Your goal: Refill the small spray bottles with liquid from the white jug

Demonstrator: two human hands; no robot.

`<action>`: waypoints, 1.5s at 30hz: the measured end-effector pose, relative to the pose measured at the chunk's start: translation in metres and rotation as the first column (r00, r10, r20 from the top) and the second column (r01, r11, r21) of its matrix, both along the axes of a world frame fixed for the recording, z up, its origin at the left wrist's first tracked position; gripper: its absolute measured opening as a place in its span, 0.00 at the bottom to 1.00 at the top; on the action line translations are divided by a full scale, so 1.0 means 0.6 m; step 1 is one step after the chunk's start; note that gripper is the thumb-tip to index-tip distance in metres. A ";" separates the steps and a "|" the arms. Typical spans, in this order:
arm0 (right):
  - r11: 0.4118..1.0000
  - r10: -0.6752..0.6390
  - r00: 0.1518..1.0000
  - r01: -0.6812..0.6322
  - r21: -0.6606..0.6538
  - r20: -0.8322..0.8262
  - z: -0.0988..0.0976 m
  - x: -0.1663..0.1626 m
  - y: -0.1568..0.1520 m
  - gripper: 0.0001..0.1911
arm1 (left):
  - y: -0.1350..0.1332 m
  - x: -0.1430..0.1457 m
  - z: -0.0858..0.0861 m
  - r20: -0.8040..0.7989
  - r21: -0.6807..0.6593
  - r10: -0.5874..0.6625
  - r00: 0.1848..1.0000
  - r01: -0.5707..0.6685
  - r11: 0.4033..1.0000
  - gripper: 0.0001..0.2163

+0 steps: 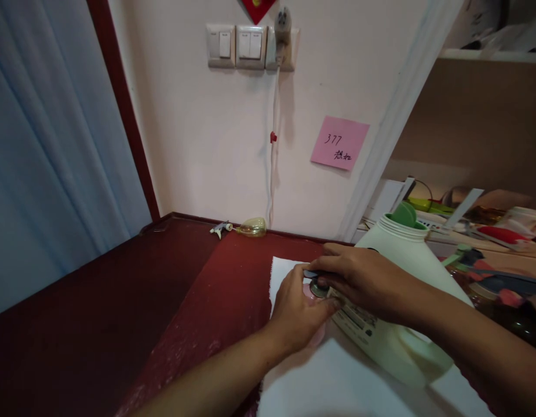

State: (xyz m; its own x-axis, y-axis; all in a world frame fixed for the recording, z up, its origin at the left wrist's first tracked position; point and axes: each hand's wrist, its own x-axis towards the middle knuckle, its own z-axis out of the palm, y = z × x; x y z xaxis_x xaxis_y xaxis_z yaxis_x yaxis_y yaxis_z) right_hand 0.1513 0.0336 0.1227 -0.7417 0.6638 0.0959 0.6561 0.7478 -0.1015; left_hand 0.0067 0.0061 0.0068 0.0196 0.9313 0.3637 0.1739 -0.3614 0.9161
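Observation:
My left hand (294,315) is closed around a small pink bottle (318,337), mostly hidden behind the fingers. At the bottle's top is a dark pump top (318,288) with a grey spout. My right hand (357,277) is closed on this pump top from above, its fingers bent over it. Close by on the right stands a large pale green jug (418,272) without a lid on its mouth; something green (404,214) sticks out of the opening. A white cloth (332,382) lies beneath the bottle and the jug.
On the dark red table (193,307), a clear yellowish bottle (252,227) lies by the wall beside a white spray trigger (221,229). A cord (274,174) hangs from the socket. Cluttered shelves (489,55) and a dark jar (506,307) are at right; a blue curtain (54,162) hangs left.

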 end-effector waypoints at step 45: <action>0.951 0.048 0.703 0.184 0.247 -0.709 -0.134 0.031 -0.117 0.06 | 0.008 -0.015 -0.007 0.065 0.057 -0.110 0.992 0.106 0.993 0.15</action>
